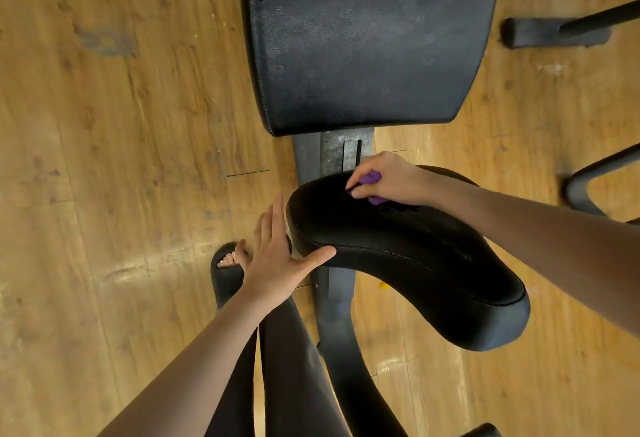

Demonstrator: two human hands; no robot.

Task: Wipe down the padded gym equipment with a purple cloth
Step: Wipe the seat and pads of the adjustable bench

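A curved black padded rest (398, 253) fills the middle of the view, mounted on a dark metal frame (337, 319). My right hand (388, 178) presses a bunched purple cloth (372, 180) onto the far end of this pad; only small bits of cloth show between the fingers. My left hand (277, 256) lies flat with fingers spread against the pad's left side, thumb on its edge, holding nothing. Beyond it sits a larger black padded seat (363, 38) with a dull, speckled surface.
The floor (121, 159) is worn wooden planking. My leg in black leggings and a foot in a black sandal (227, 274) stand left of the frame. Dark metal legs of other equipment (554, 31) lie at the upper right and right edge.
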